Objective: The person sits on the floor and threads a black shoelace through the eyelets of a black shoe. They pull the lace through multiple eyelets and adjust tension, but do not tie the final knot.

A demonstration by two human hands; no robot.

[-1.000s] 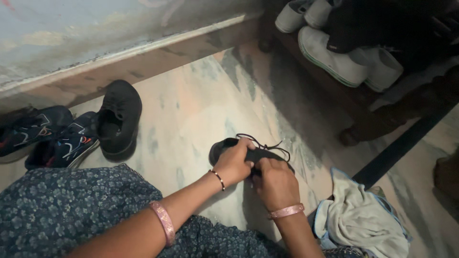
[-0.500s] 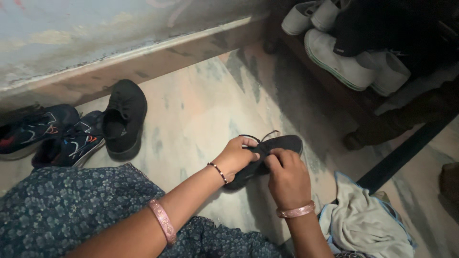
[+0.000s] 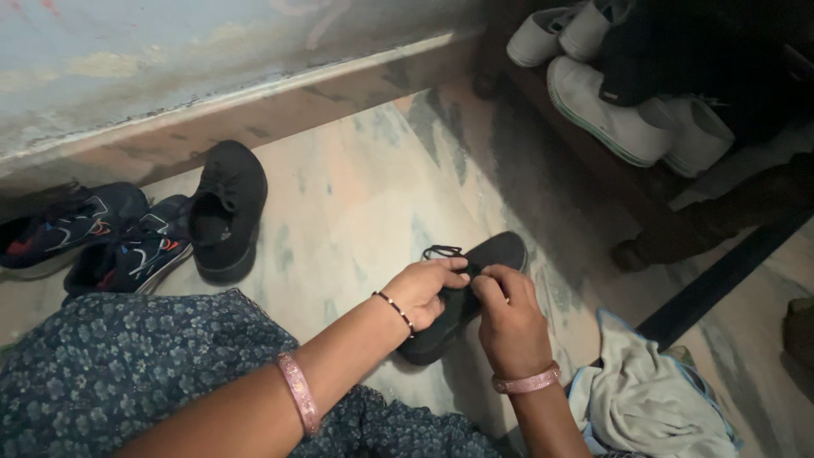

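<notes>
Both the left hand (image 3: 421, 291) and right hand (image 3: 507, 315) pinch the black shoe's (image 3: 462, 298) lace (image 3: 443, 252); loops loose, knot seemingly unfinished.

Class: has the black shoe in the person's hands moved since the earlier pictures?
Yes. The black shoe has turned, its toe now pointing toward the shoe rack.

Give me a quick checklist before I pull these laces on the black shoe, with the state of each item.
1. Left hand on the black shoe: ok, its fingers rest at the lace area.
2. Right hand on the shoe: ok, fingers pinch beside the left.
3. Laces free: ok, a loop lies loose past the fingers.
4. Shoe resting on the floor: ok.
5. Knot state: cannot tell, fingers hide it.
6. Grey cloth apart from the shoe: ok.
</notes>
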